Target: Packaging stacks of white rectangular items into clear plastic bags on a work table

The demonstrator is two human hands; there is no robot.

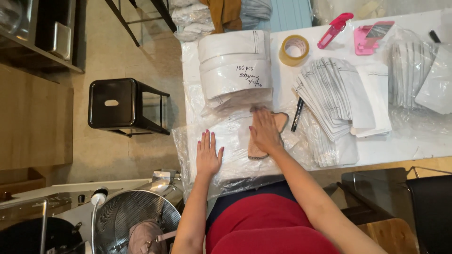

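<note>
- A flat tan wooden insole-shaped form [263, 141] is seen lying on the white table [400, 146], near its front edge; this form is taken as the landmark.
- The right hand [264, 131] is laid palm-down on top of the form, its fingers stretched flat and pressing, not curled around it.
- A clear plastic bag of white pieces [226, 141] is spread directly beneath and to the left of the form.
- The left hand [207, 155] is rested flat on that bag, left of the form, fingers released and slightly spread, nothing gripped.
- A bundled stack of white pieces [235, 70] is placed just beyond the form, its near edge close to the right fingertips.
- A black marker [297, 114] is lying just right of the form.
- A fanned row of white insole pieces [334, 99] is set further right of the marker.
- A roll of tan tape [294, 50] is noted beyond the form, to the right of the bundle.
- A red tape dispenser [334, 29] and a pink phone stand [369, 40] are found at the far edge of the table.
- A black stool [120, 106] is standing on the floor, well left of the form.
</note>
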